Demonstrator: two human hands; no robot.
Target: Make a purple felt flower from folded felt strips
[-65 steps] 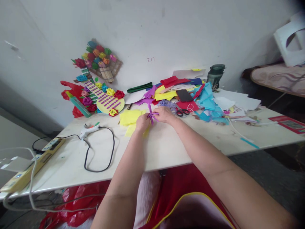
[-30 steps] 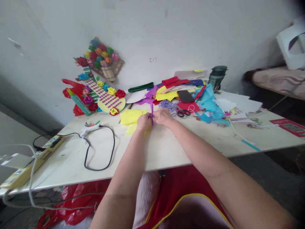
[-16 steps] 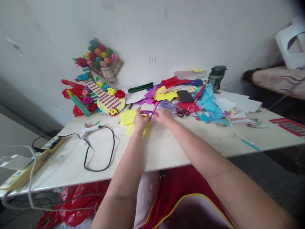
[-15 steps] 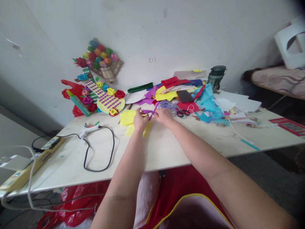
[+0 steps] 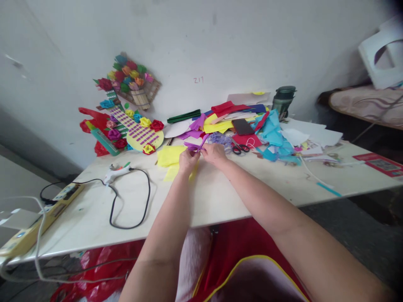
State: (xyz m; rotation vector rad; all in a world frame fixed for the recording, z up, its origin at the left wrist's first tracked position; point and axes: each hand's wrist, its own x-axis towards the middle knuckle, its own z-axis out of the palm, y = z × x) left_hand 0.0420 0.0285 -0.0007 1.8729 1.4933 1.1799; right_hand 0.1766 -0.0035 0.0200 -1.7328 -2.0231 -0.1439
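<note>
Purple crepe paper strips (image 5: pixel 195 146) are pinched between my two hands above the table, crossing one another. My left hand (image 5: pixel 188 161) grips them from the left, fingers closed. From the right, my right hand (image 5: pixel 214 154) holds the same paper, its fingertips close to the left hand's. Yellow crepe paper (image 5: pixel 170 155) lies flat beneath and to the left of my left hand. Just beyond my right hand are a tangle of pale purple string (image 5: pixel 218 139) and dark-handled scissors (image 5: pixel 241 149). My fingers partly hide the purple paper.
A white glue gun (image 5: pixel 117 173) with a looped black cord lies left, near a power strip (image 5: pixel 44 216). Paper-flower guitars (image 5: pixel 143 134) and a green glue bottle (image 5: pixel 102 138) stand back left. Coloured paper, a phone (image 5: pixel 243 126) and a bottle (image 5: pixel 283 102) are at the back.
My hands have tilted slightly and the purple strips between them have shifted, with their left ends now raised and more spread. Both hands keep hold. The view has moved a little.
</note>
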